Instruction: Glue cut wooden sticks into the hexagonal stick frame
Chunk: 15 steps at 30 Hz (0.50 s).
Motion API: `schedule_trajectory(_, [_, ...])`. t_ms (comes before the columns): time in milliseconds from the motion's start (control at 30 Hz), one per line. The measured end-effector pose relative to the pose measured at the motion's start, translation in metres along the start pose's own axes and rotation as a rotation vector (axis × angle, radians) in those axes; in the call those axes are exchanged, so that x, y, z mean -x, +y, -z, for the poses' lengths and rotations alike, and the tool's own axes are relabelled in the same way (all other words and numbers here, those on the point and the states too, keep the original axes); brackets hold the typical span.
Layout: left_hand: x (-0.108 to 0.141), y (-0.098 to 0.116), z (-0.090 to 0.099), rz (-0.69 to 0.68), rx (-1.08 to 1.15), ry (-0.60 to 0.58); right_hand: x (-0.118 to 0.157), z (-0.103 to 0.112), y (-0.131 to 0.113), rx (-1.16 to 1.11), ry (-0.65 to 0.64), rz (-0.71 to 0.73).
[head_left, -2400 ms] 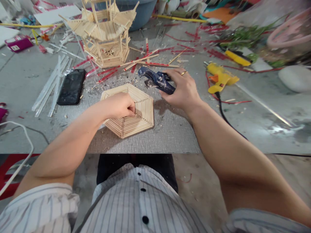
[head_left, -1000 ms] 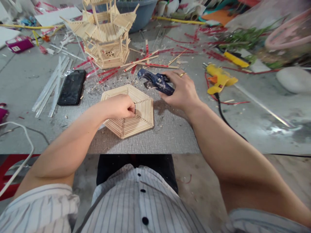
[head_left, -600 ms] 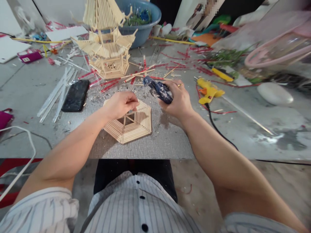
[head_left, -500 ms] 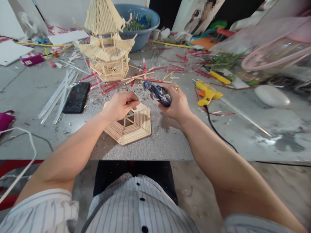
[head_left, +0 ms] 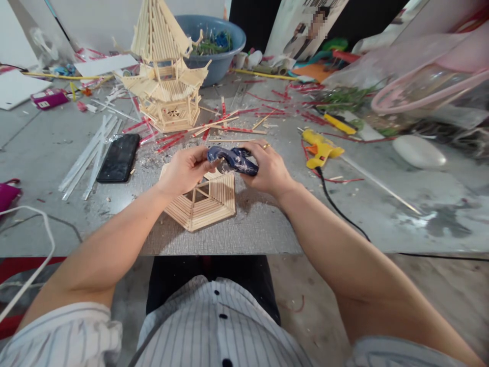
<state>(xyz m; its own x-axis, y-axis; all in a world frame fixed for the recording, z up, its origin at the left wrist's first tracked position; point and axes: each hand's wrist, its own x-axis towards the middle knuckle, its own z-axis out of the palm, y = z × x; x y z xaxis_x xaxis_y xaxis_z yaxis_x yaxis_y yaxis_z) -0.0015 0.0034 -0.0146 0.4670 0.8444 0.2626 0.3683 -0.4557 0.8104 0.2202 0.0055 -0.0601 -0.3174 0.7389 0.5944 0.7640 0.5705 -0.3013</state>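
Observation:
My right hand [head_left: 270, 167] is closed round a dark blue, scuffed hand tool [head_left: 244, 161] that looks like a cutter; its exact kind is unclear. The tool's left end meets the fingertips of my left hand [head_left: 188, 169], which are pinched together. Whatever they pinch is too small or hidden to name. Below both hands lies a flat hexagonal panel of wooden sticks [head_left: 210, 208], with spokes round an opening in its middle. My left hand covers the panel's far left part.
A stick pagoda [head_left: 170, 94] stands behind, before a blue basin [head_left: 229, 56]. Left are a black phone [head_left: 119, 158] and clear glue sticks [head_left: 86, 155]. Rightward lie a yellow glue gun [head_left: 323, 148] with a cord and a white oval object [head_left: 419, 152]. Red-and-white strips [head_left: 171, 140] litter the table.
My right hand has brought the blue tool left, to the fingertips of my left hand. The left hand stays pinched above the panel. The whole view has shifted slightly.

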Motion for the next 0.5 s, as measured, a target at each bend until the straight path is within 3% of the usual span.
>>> schedule_trajectory(500, [0.0009,0.0012,-0.0008,0.051,0.004,-0.014,0.0013,-0.0023,0.0012,0.047,-0.009,-0.02])
